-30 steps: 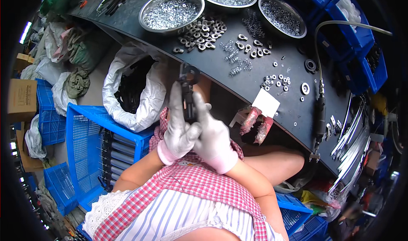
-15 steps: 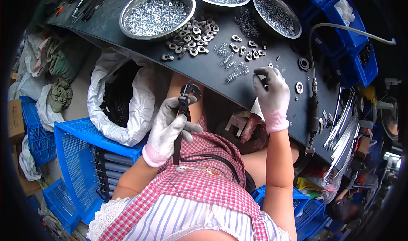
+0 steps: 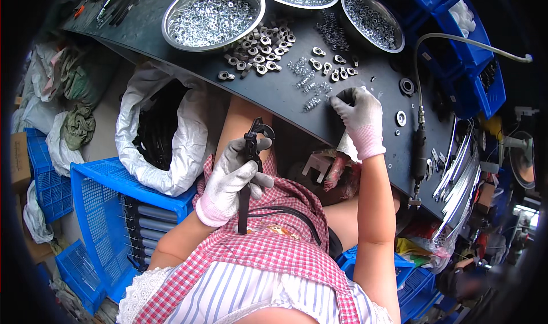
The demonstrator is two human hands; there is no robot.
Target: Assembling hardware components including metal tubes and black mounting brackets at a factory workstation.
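My left hand point(image 3: 231, 181), in a white glove with a pink cuff, grips a black clamp-like part point(image 3: 251, 144) above my lap. The part has a curved jaw at its top and a long flat black bar hanging below. My right hand point(image 3: 361, 115), gloved the same way, is over the table's near edge with thumb and fingers curled together; what they hold, if anything, is hidden. Just left of its fingertips lie loose silvery springs point(image 3: 313, 87). Beyond are several metal lugs with holes point(image 3: 327, 68), and a bigger heap of lugs point(image 3: 260, 53) stands farther left.
Steel bowls hold washers point(image 3: 171, 35), springs point(image 3: 331, 3) and small nuts or washers point(image 3: 402, 38). An air-driven tool point(image 3: 421, 153) hangs at the right by a hose. Metal rods point(image 3: 459, 172) lie beyond it. A white sack point(image 3: 188, 164) and blue crate point(image 3: 94, 221) stand at left.
My right hand has shifted a little left toward the springs, its fingers curling closer together. My left hand has moved slightly right, and the black part has turned a little.
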